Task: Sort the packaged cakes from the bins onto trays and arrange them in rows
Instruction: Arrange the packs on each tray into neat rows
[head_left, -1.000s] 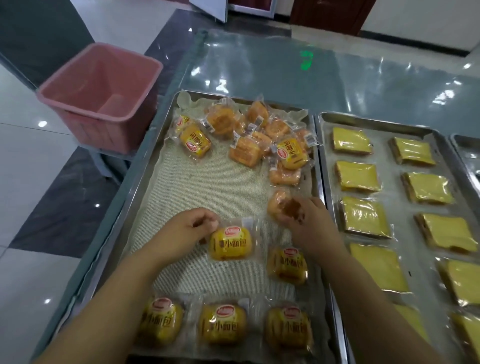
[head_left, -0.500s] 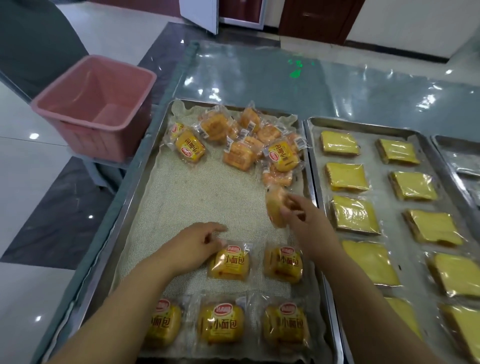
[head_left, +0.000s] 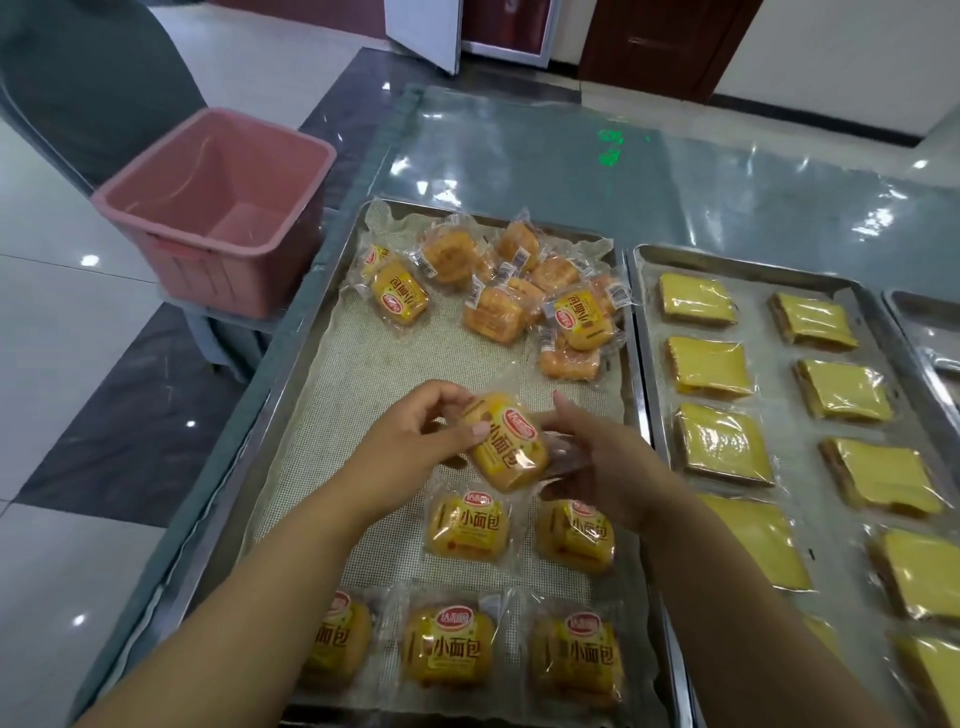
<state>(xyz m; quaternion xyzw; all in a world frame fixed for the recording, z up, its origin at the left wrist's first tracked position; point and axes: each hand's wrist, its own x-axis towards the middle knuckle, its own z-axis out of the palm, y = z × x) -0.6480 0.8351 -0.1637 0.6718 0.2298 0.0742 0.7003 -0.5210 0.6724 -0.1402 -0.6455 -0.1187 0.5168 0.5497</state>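
Mid-frame, a cake (head_left: 511, 447) is pinched by left hand (head_left: 410, 441) and right hand (head_left: 605, 465); rows (head_left: 467, 532) below could be knocked if film slips.

We find the widest open room on the bare mesh liner (head_left: 363, 374) in the middle of the left tray (head_left: 278, 415), between the loose heap of cakes (head_left: 493, 312) crowding its far end and the arranged rows (head_left: 449, 649) at its near end. Above that stretch the left hand (head_left: 415, 441) and right hand (head_left: 597, 467) grip one wrapped cake (head_left: 509, 447) in their fingers, blocking the centre; the liner's left side lies open. The right tray (head_left: 756, 332) is packed with flat yellow cakes (head_left: 711, 364) in two columns, leaving only narrow strips between them. Beyond both trays we see open glossy tabletop (head_left: 519, 171). The pink bin (head_left: 223, 280) stands beside the tabletop's left edge.
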